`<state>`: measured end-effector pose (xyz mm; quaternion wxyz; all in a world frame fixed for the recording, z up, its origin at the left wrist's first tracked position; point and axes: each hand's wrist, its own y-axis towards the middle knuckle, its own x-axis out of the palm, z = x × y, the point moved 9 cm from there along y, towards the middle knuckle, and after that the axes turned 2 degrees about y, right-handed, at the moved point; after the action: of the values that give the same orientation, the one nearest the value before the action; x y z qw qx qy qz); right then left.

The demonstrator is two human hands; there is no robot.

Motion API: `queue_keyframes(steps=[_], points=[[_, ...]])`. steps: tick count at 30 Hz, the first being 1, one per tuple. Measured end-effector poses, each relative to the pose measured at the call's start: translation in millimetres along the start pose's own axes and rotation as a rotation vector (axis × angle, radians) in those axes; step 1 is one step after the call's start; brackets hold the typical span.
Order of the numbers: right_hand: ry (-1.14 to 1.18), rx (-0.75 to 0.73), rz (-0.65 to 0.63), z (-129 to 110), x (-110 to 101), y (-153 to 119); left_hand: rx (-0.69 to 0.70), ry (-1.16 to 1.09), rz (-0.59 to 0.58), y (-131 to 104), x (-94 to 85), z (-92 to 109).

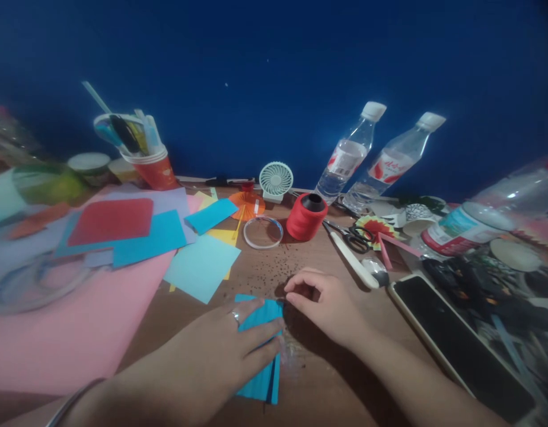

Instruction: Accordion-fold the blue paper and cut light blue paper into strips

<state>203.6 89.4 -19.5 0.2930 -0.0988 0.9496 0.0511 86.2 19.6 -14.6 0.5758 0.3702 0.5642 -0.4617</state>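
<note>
Where the left hand lies palm down with its fingers slightly spread, a blue pleated paper shows beneath and around them, toward the near edge of the table. The paper is a narrow upright strip, bright blue, with lengthwise creases running toward the person and a dark line or gap near its lower right side; the hand covers much of its middle. The right hand is curled just beside its far right corner, thumb and forefinger close together; whether they pinch anything, I cannot tell. Dark specks dot the wood beyond, before a red thread spool.
</note>
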Motion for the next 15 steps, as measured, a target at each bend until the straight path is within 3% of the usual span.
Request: queue_keyframes(steps=[7, 15], points=[[-0.094, -0.260, -0.072, -18.2, 13.3, -9.9, -0.005, -0.049, 0.016, -1.3, 2.3, -2.1], [-0.239, -0.189, -0.082, -21.7, 14.4, -8.9, 0.055, 0.021, 0.058, -1.6, -5.4, -1.0]])
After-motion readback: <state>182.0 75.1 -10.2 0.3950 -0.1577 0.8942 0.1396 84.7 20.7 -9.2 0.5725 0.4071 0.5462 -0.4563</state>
